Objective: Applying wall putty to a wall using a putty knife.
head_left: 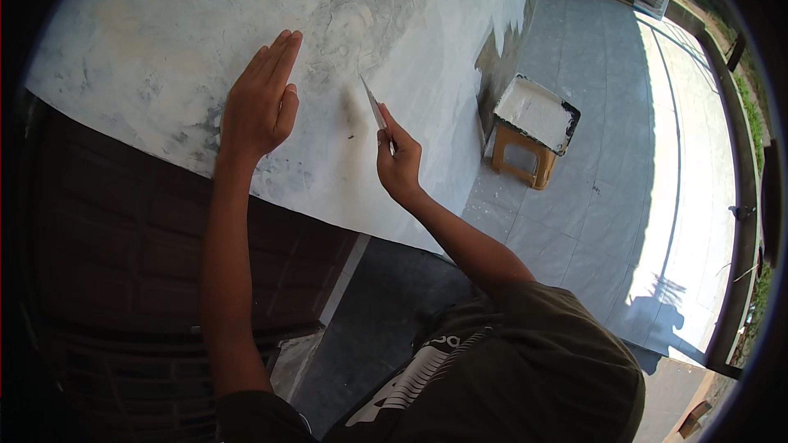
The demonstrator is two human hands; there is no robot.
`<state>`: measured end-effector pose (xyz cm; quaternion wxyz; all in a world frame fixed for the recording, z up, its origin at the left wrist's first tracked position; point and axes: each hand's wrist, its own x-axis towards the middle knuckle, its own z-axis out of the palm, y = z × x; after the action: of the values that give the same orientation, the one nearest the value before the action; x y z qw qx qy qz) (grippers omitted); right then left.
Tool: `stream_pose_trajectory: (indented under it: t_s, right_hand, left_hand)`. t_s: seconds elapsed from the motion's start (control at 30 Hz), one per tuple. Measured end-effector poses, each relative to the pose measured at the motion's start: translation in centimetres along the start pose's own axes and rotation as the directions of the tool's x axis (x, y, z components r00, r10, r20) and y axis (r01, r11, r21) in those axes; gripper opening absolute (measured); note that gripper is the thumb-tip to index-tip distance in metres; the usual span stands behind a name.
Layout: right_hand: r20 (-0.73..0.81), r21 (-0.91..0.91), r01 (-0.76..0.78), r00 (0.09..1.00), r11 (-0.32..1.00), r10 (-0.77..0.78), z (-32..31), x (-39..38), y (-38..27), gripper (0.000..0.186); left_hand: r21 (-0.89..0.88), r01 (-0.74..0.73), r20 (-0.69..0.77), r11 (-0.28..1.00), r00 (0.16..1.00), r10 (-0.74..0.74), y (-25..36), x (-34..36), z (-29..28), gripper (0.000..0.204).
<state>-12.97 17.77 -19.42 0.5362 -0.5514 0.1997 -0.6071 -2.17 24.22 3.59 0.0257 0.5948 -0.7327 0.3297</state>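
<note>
A patchy white and grey plastered wall (328, 33) spreads before me. My left hand (259, 107) is held flat with its fingers stretched out and holds nothing. It rests on the wall or just off it; which one I cannot tell. To its right, my right hand (400, 162) is closed round a putty knife (374, 103), whose thin blade points up and is seen nearly edge-on. Whether the blade touches the wall does not show clearly. White paste (532, 108) fills a black-rimmed tray (572, 125) off to the right.
Under the tray stands a yellow-brown plastic stool (539, 171) on a grey tiled floor (599, 115). Below the wall's lower edge is a dark brown panelled door (148, 197). A low railing (743, 262) bounds the sunlit floor at far right.
</note>
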Motion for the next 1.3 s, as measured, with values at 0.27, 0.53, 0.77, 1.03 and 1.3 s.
stream_pose_trajectory:
  t_s: [0.27,0.53,0.77,1.03,1.3]
  right_hand:
    - [-0.207,-0.057,0.213,0.953,0.975,-0.221,2.0,11.8,0.7,0.043]
    - [-0.081,0.017,0.387,0.920,0.922,-0.384,6.5,10.3,-0.3,0.060]
    - [0.222,0.225,0.042,0.970,0.973,-0.094,1.1,-1.9,1.5,0.051]
    - [-0.165,0.224,-0.088,0.978,0.971,0.127,1.5,12.3,1.4,0.046]
    - [0.208,0.153,0.347,0.904,0.925,-0.374,5.6,0.1,-1.6,0.066]
  left_hand:
    - [0.037,0.007,0.018,0.999,1.000,-0.008,0.2,-0.1,0.0,0.060]
    - [0.034,0.000,0.011,0.999,1.000,-0.001,0.3,0.3,0.1,0.060]
    - [0.053,0.002,0.015,0.999,1.000,-0.002,0.0,-0.3,0.0,0.060]
    - [0.065,-0.003,0.021,0.998,1.000,0.001,0.1,0.0,0.0,0.059]
    - [-0.001,0.000,-0.018,1.000,1.000,0.000,0.0,0.2,0.5,0.059]
